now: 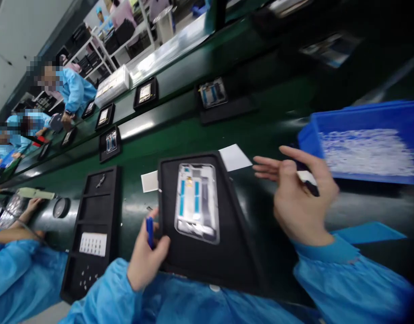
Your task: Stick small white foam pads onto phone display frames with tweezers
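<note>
A black tray (223, 265) lies in front of me, slightly turned, with an opened phone body (197, 202) in its recess. The phone shows a silvery frame and blue strips. My left hand (148, 252) grips the tray's left edge, thumb on the near side. A blue pen-like stick (149, 231) is tucked between the same fingers. To the right of the tray, my right hand (303, 198) is raised over the bench with fingers spread, holding nothing visible. Behind its fingers is a dark object with a white patch (308, 178), partly hidden.
A blue bin (362, 177) of small white pieces stands at right, by a blue sheet (369, 232). At left lies a compartmented black tray (92, 216) with small parts. More phone trays (109, 143) line the green bench. A co-worker's arm (21, 220) is at far left.
</note>
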